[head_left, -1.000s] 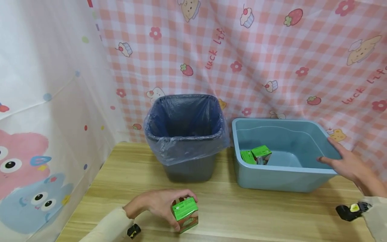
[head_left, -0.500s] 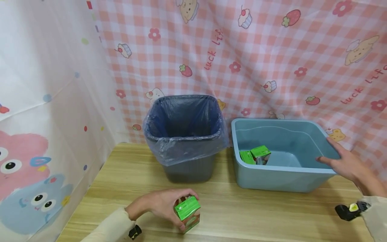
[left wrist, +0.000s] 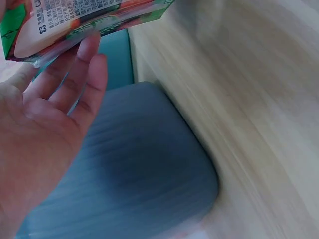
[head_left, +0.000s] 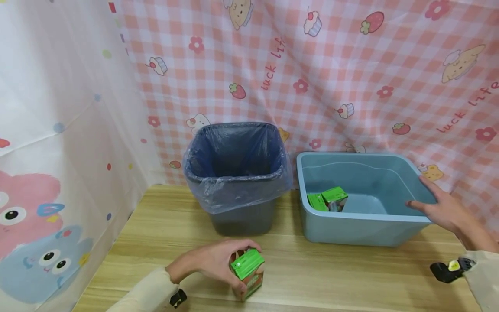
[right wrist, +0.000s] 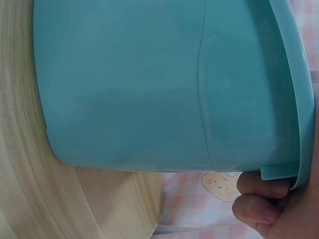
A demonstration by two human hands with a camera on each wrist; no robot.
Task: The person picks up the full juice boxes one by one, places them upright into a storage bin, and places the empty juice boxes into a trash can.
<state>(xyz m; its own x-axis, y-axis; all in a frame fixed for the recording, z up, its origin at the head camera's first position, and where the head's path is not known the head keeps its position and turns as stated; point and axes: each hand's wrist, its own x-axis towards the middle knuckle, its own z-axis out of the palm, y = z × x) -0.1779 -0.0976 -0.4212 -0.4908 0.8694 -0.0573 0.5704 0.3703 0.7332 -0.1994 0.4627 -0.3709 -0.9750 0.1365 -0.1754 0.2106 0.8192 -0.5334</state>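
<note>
A small drink carton [head_left: 248, 265] with a bright green top and brownish printed sides is in my left hand [head_left: 216, 262], gripped between thumb and fingers close over the front of the table. In the left wrist view, printed text and a clear wrapper edge show on the carton [left wrist: 84, 22], with my left fingertips [left wrist: 88, 45] against its underside. My right hand [head_left: 448, 210] grips the right end of the blue tub [head_left: 366, 218]. The right wrist view shows curled fingers [right wrist: 256, 206] under that tub's rim. Two similar green-topped cartons [head_left: 334, 195] lie inside at its left end.
A dark grey trash bin [head_left: 241, 221] lined with a translucent bag [head_left: 238, 195] stands left of the tub on the wooden table [head_left: 156, 225]. Behind them hangs a pink checked cloth [head_left: 218, 108], and a white patterned cloth [head_left: 70, 108] hangs along the left side.
My left hand has shifted slightly right and away from me, carrying the carton and turning it a little. The right hand keeps its grip on the tub.
</note>
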